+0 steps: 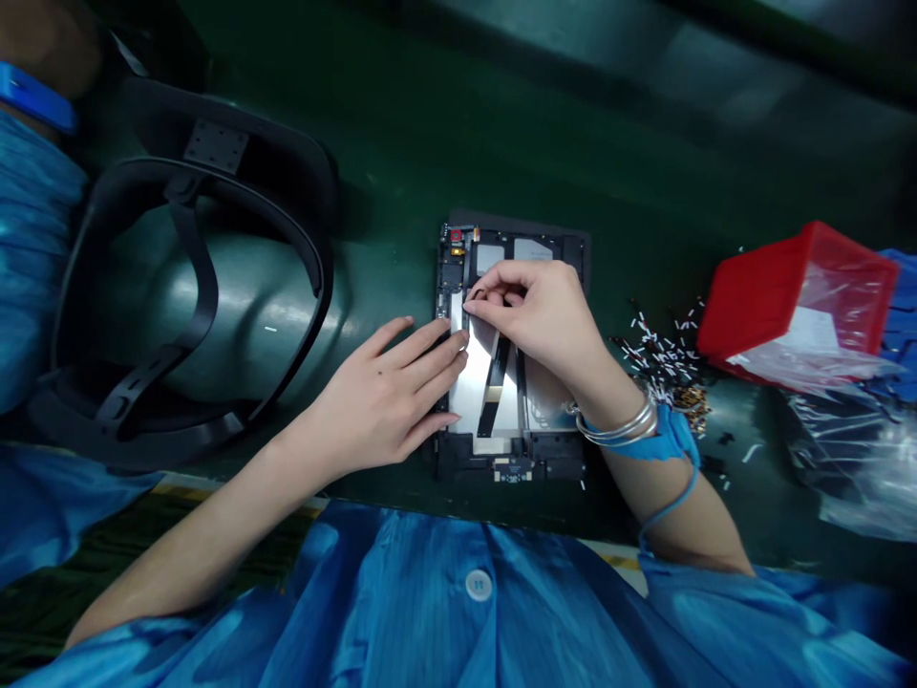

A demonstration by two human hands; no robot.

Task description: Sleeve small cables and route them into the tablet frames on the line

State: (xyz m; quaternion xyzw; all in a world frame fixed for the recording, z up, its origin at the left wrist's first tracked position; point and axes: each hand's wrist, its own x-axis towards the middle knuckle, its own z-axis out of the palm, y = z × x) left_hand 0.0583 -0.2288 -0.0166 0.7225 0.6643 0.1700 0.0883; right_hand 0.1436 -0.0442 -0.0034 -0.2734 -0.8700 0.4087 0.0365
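Observation:
An opened tablet (501, 420) lies on the green work surface in front of me, its silver inner plates and dark circuit parts bare. My left hand (401, 392) rests on its left edge, palm down with the fingers stretched out. Over the upper middle of the tablet my right hand (537, 311) is closed in a pinch, thumb and forefinger together near the left-hand circuit strip. What sits between those fingertips is too small to make out. A black flat ribbon cable (493, 392) runs slanting across the silver plate below the right hand.
A black head-worn visor with straps (197, 277) stands on the left. To the right are a pile of small black-and-white parts (663, 354), a tipped red bin (752, 291) and clear plastic bags (852, 459). Another person's blue sleeve (32, 248) shows at far left.

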